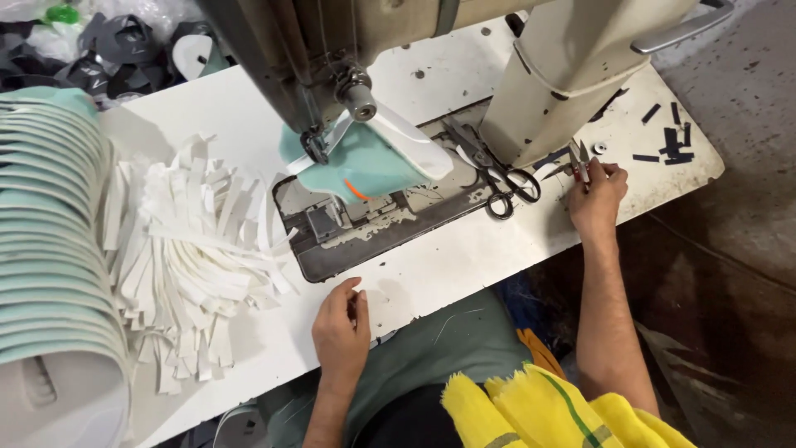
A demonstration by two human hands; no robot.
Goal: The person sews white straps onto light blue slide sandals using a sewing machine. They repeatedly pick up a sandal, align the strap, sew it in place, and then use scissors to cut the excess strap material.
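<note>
I am seeing the right hand [595,199] pinching small red-handled snips [579,162] on the white tabletop [464,257] beside the sewing machine [572,58] | left hand [340,328] is resting loosely curled, holding nothing, at the tabletop's near edge | black scissors [497,174] are lying just left of the snips | white strips [199,249] are lying piled at left.

My right hand [595,199] has its fingers [612,171] on a small pair of thread snips [579,162], red at the handle with short pointed metal blades; they lie flat on the white worktop [464,257], tips pointing away from me, just beside the cream base of the machine. Just left of those fingers lies a pair of dark steel scissors [496,174], flat, blades shut, loops toward me, untouched
</note>
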